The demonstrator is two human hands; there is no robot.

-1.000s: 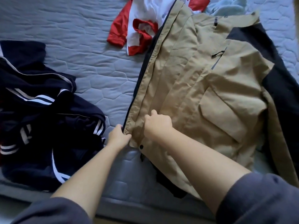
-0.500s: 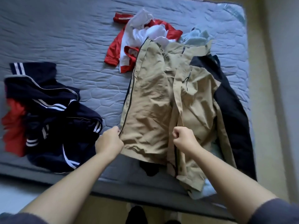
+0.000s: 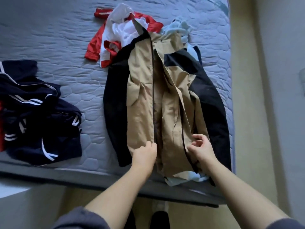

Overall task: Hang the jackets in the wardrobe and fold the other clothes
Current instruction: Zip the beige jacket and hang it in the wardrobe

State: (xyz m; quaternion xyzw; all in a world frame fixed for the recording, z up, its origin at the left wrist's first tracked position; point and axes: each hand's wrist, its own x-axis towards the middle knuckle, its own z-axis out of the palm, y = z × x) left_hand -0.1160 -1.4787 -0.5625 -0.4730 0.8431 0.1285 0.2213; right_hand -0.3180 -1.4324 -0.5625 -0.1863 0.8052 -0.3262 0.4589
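Tan-and-black jacket (image 3: 140, 100) laid front-up and unzipped on the bed (image 3: 66, 38), with its hem at the near edge. Left hand (image 3: 145, 154) is at the left front panel's lower zipper edge, fingers curled onto the cloth and gripping it; fingertips hidden. Right hand (image 3: 200, 149) is over the right panel's lower edge, fingers loosely curled and apart, holding nothing. Navy striped clothes (image 3: 41, 116) are heaped well to the left. Red-and-white garment (image 3: 97, 45) and light-blue garment (image 3: 179, 25) lie at the jacket's collar end.
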